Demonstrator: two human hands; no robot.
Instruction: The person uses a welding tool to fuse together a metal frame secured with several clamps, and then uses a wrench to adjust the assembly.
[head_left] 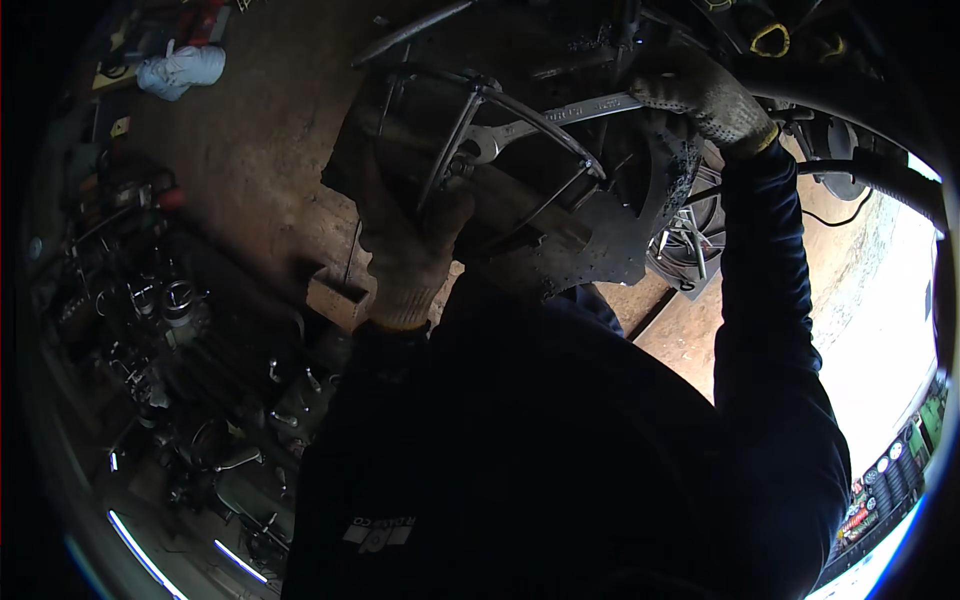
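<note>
From where I stand, taking the worker's view as a dial with twelve straight ahead, the right hand (705, 105) is up between one and two o'clock, in a pale, dotted work glove, its fingers closed round the end of a long metal wrench (580, 110). The wrench lies toward one o'clock, slanting down from that hand to its open end. That end sits within a dark frame of welded bars (575, 152) at twelve, right beside a nut or bolt; in this gloom I can't tell whether it is seated on it.

The left hand (410, 250), gloved as well, is near the middle toward ten o'clock, at the frame's near left corner. Its thumb stands apart from the fingers, but they're lost in shadow and I can't tell whether it grips anything.

Under the near side of the frame, at about one o'clock, there's a dark metal plate (600, 235) with a ragged edge. Between two and three, a round tray (690, 245) with loose rods lies on the brown floor (270, 130). A small open box (338, 300) sits at nine, near the left wrist, and a pale bundled cloth (182, 72) lies far out toward ten.
</note>
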